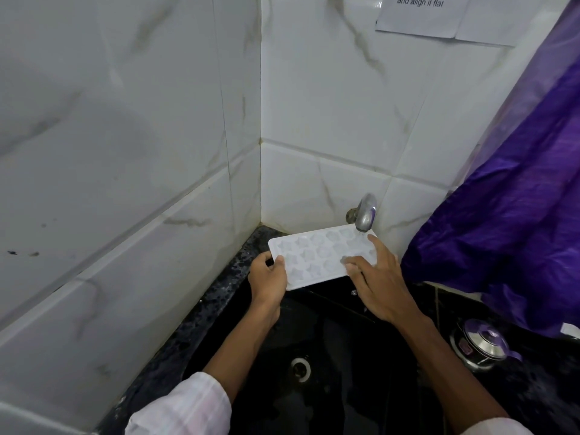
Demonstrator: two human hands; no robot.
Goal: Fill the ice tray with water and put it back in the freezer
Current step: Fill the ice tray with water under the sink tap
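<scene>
So the white ice tray (314, 255) is up over the back of the black sink (314, 400), with its far right corner tucked right under the spout of the steel tap (365, 213). That makes sense to me: water lands in the corner cells first and any overflow drops into the basin, not onto the speckled bench (216, 296).

Both hands are on it, one at each short end. The left hand (268, 277) grips the left end, thumb on top and fingers curled underneath, so it's carrying the weight. The right hand (379, 284) lies over the right end with thumb and forefinger flat on top. I honestly can't tell whether its other fingers hook under the edge. My guess is it's steadying and aiming the tray under the spout.

The tray looks roughly level, maybe a touch tilted. I can't make out a stream of water, or whether any cells are filled, so I'd call this the very start of filling. The freezer isn't in view.

Off to the right there's a purple plastic sheet (518, 215) and a lidded steel pot (483, 343), both well clear of the tray.
</scene>
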